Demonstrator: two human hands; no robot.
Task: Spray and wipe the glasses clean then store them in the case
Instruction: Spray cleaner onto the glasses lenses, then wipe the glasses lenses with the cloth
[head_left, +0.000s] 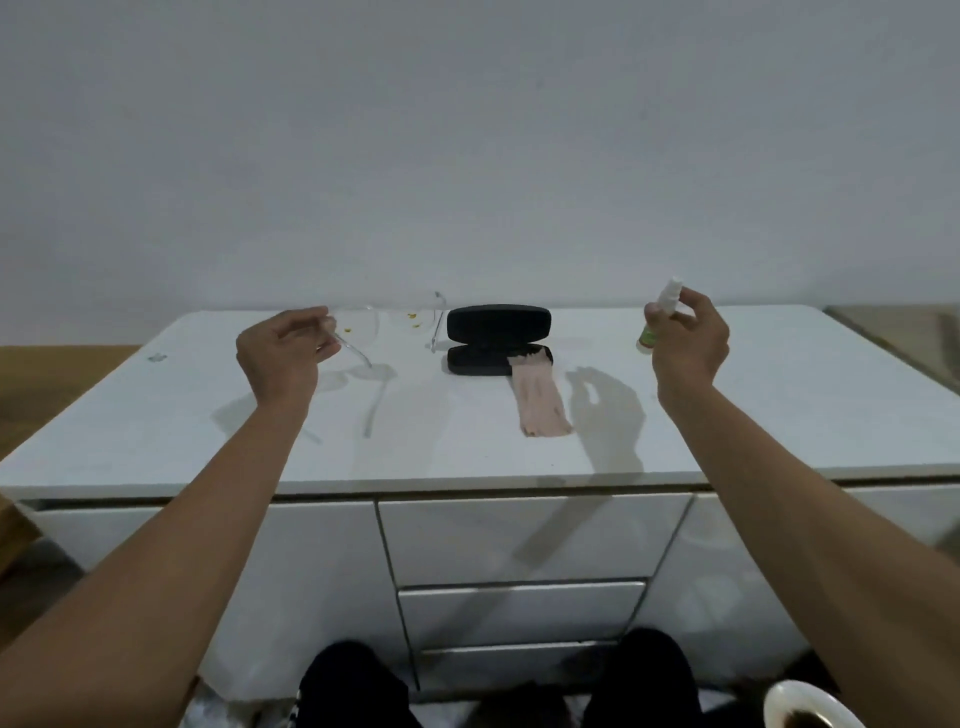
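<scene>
Above the white surface (727, 415): my left grip (283, 353), pinched on one temple of the clear glasses (384, 325); my right grip (685, 343), closed around the spray bottle (660, 317). Between both grips: black case (498, 338), lid open, pink cloth (537, 397) trailing from it toward me.

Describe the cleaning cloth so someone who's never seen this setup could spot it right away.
Start at the white cabinet top and find the open black case near the middle, by the wall. The cloth is the pale pink strip with one end in the case and the rest lying on the top toward the person. It is the only soft, pink thing there.
</scene>
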